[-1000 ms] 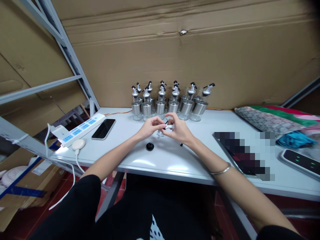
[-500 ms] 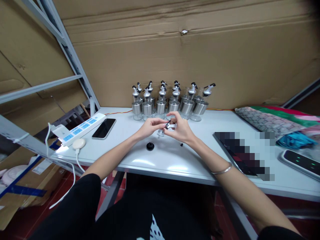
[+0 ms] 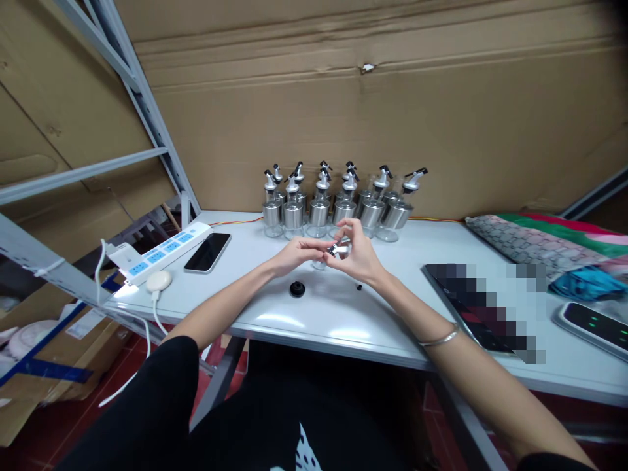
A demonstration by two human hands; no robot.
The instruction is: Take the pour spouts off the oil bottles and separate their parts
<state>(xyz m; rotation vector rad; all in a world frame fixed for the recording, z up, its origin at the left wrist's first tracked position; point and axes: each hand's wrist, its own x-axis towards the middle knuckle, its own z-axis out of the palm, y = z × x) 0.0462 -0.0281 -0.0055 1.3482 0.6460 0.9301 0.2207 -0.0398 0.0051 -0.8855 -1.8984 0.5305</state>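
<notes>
Left hand [image 3: 296,255] and right hand [image 3: 360,257] pinching a spout [image 3: 340,250]
It's stretching crosswise before the bottles [image 3: 320,212] (nearer the right palm).

The head camera looks forward and down across the table [image 3: 318,314].

White table [image 3: 314,307]: steel-and-glass bottles [image 3: 320,210] stand at twelve o'clock; power strip [image 3: 167,252] and phone [image 3: 208,253] at ten; mid-table, tiny black piece [image 3: 360,287], round black cap [image 3: 297,289] at its nine; patterned fabric [image 3: 515,242] at two; dark slab [image 3: 466,307] and green-lit device [image 3: 596,327] toward four.
</notes>
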